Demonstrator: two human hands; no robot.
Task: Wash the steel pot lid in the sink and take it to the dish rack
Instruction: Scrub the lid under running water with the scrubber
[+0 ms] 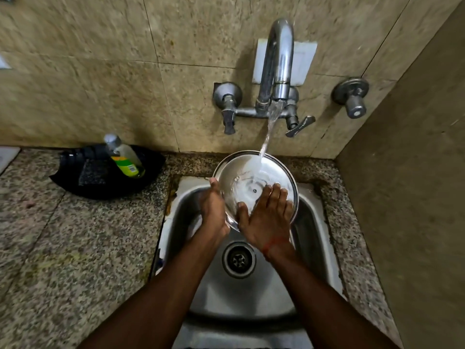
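Head view, looking down at a corner basin. Far left: speckled granite desk (63,248). Near its back edge, against the tiled wall (100,71), sits a black tray (74,181). It holds a dark speckled scrub pad (93,172) and a clear bottle (125,159) with a green and yellow label, which leans back toward the wall. Moving right, the steel sink (312,222) is set into the desk, with its drain (239,259) bare between my forearms. My left hand (214,210) grips the left rim of the steel pot lid (241,170): thumb hooked over the edge near the top, palm along the rim, fingers hidden behind the metal. The lid is off the basin floor, over the rear half of the sink and tilted, with its hollow underside turned up toward me and a small rivet at its centre. On the wall above, a tap handle (227,109) points down. My right hand (266,220) lies flat on the lid's inner face, lower right. Its fingers are straight and slightly spread, gripping nothing, and a red thread (271,244) circles the wrist. Water (268,137) runs in a slanting stream from the curved spout (279,59). It strikes the lid's upper part, just above my right fingertips, and spreads white across the steel. Right of the spout, a lever (300,125) angles outward. Farther right, a separate round valve (352,96) sits on the wall near the corner.
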